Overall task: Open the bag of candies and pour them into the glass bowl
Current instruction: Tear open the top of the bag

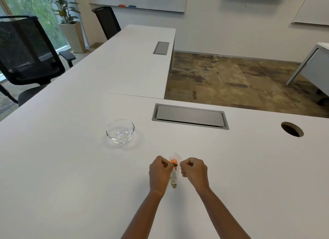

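Candies are sitting inside a small clear bag [174,169], which is being held between two hands above the white table [71,167], near its front middle. An orange label is showing on the upper part of the bag, and some greenish pieces are hanging at its lower end. It is not possible to tell if the bag is already torn.

The left hand [159,172] is closing into a fist, and its fingers are pinching the left edge of the bag near the top. The right hand [195,172] is also curling closed, and it is gripping the right edge of the bag at the same height. Both forearms are reaching forward from the bottom of the view.

The glass bowl [120,131] is standing upright on the table, further away and to the left of the hands, well apart from them. Nothing is lying inside it.

Behind the bowl, to the right, a grey cable hatch [190,116] is lying flat in the table surface. A round cable hole [292,129] is showing further right. Black chairs [26,51] are standing at the left side.
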A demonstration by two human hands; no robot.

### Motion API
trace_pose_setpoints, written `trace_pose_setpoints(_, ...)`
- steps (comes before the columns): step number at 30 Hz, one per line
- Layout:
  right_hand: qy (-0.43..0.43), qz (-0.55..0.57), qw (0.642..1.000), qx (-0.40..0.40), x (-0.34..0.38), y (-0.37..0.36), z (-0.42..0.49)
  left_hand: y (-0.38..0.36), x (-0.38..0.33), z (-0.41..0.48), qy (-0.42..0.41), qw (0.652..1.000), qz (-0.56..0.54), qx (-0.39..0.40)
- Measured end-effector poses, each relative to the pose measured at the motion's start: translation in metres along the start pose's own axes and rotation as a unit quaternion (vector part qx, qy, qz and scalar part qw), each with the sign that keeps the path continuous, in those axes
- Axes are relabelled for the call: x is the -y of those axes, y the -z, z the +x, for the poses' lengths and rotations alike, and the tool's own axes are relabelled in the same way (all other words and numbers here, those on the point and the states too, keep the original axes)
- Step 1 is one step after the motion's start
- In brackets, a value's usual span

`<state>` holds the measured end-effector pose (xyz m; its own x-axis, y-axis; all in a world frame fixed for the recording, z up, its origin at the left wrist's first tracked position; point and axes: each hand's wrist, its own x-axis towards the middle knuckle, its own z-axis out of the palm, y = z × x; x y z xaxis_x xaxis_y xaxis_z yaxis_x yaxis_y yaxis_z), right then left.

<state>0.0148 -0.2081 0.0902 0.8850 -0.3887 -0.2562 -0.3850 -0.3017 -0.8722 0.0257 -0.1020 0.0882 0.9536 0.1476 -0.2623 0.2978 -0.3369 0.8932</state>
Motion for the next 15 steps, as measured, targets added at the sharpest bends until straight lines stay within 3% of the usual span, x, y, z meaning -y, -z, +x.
trace_pose_setpoints(4,0.015,-0.083,0.995,-0.048,-0.002,0.005,0.003,0.006,-0.005,0.001,-0.063,0.991,0.107,-0.048)
trace_pose_setpoints(7,0.077,-0.214,0.972,-0.055,-0.004,0.007,0.002,0.010,-0.008,0.002,-0.105,0.968,0.223,-0.047)
trace_pose_setpoints(9,0.108,-0.238,0.964,-0.055,-0.006,0.007,0.003,0.010,-0.013,0.002,-0.119,0.959,0.256,-0.040)
trace_pose_setpoints(11,0.102,-0.187,0.976,-0.051,-0.008,0.010,0.004,0.009,-0.017,0.002,-0.126,0.959,0.254,-0.029)
trace_pose_setpoints(13,0.050,-0.048,0.997,-0.044,-0.010,0.015,0.007,0.007,-0.022,0.000,-0.139,0.960,0.242,-0.018)
trace_pose_setpoints(15,-0.019,0.079,0.996,-0.044,-0.017,0.019,0.012,0.005,-0.026,-0.001,-0.155,0.962,0.226,-0.016)
